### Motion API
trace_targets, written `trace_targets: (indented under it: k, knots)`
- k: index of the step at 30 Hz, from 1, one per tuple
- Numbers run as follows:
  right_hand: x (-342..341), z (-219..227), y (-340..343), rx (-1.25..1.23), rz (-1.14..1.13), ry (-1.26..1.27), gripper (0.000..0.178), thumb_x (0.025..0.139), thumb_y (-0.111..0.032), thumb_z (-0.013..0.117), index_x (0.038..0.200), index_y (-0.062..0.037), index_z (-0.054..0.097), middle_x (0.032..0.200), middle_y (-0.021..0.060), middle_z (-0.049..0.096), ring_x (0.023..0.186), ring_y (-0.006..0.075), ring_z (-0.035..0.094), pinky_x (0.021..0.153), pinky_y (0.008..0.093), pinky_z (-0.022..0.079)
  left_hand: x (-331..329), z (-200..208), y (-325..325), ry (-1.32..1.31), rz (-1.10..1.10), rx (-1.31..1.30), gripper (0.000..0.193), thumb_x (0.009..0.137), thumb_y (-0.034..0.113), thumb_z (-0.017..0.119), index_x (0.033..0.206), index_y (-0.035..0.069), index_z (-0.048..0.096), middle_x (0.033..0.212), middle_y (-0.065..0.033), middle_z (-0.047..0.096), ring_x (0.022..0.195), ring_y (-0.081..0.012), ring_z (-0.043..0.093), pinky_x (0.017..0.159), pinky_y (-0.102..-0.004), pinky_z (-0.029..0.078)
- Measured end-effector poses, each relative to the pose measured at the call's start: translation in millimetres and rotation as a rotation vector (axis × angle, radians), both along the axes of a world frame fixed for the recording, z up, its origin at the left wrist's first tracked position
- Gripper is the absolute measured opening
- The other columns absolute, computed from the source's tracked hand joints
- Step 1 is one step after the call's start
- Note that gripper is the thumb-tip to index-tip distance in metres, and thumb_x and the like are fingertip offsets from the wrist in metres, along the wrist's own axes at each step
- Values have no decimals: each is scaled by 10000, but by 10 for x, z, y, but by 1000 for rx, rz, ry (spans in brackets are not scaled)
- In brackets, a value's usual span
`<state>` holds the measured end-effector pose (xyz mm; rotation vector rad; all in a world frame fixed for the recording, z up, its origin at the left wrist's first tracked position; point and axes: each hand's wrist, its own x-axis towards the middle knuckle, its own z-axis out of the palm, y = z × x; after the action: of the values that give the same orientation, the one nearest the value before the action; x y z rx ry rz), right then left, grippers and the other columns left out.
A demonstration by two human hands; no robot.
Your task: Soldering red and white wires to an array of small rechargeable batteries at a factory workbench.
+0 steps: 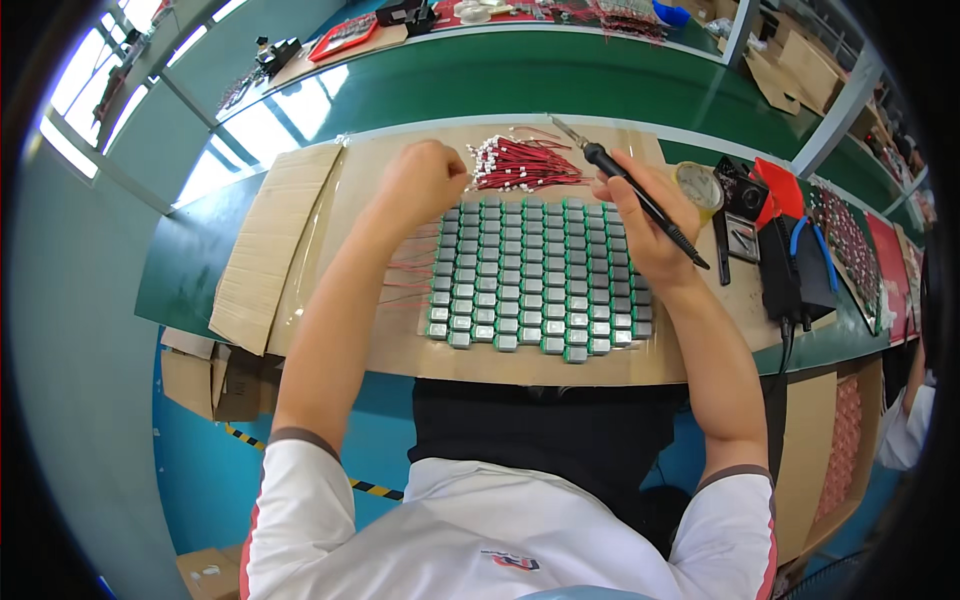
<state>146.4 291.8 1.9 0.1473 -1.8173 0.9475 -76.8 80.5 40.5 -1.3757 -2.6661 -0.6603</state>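
Note:
My right hand (655,220) grips a black-handled soldering iron (650,202), its metal tip pointing up and to the left. My left hand (425,180) is closed with the fingers curled in, over the far left corner of the block rows; what it pinches, if anything, is hidden. Between and below both hands lie staggered rows of small grey blocks with green edges (530,275), and thin red wires (405,268) stick out on their left side. Just beyond the rows, between my hands, is a pile of red wires with white connectors (525,163).
Cardboard (390,335) covers the green bench, with a folded cardboard piece (275,240) at left. On the right are a tape roll (700,188), a black soldering station (783,275), blue-handled pliers (818,250) and a red container (778,190). Another person's sleeve (908,425) shows at far right.

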Motion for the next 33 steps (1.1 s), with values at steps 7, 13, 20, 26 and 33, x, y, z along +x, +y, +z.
trace_targets:
  k: [7, 13, 20, 26, 33]
  knots:
    - [-19, 24, 78, 120, -42, 3, 308, 975, -86, 775, 1242, 60, 725, 905, 137, 753, 739, 193, 684, 644, 299, 516, -215, -53, 196, -40, 10, -354, 239, 855, 231, 802, 858, -7, 778, 908, -211, 773, 875, -349, 753, 811, -459, 583]
    - [9, 25, 51, 134, -33, -48, 314, 990, -105, 766, 1266, 38, 726, 943, 145, 762, 786, 192, 716, 663, 288, 535, 28, 260, -142, -28, 78, -210, 222, 864, 189, 816, 842, -19, 740, 811, -136, 738, 757, -260, 706, 721, -388, 554]
    - [31, 62, -240, -694, 478, -298, 376, 1014, -91, 738, 1370, 1, 657, 1111, 148, 762, 954, 196, 760, 848, 336, 663, 920, 129, -477, -376, -89, 329, 77, 919, 35, 776, 890, 38, 704, 883, 29, 687, 776, -25, 582, 592, -193, 415]
    - [103, 87, -379, -669, 631, -353, 371, 935, 27, 777, 1289, -5, 670, 1046, 106, 733, 906, 162, 738, 738, 307, 653, 1284, -87, -517, -397, -206, 436, 124, 881, 6, 796, 860, 45, 680, 899, 2, 688, 768, -43, 591, 564, -194, 389]
    - [196, 124, -526, -643, 654, -478, 303, 942, 11, 778, 1228, -39, 693, 977, 53, 708, 856, 120, 716, 674, 274, 628, 1443, -109, -577, -285, -183, 391, 135, 857, 29, 829, 950, 34, 732, 944, -9, 712, 810, -65, 626, 552, -195, 409]
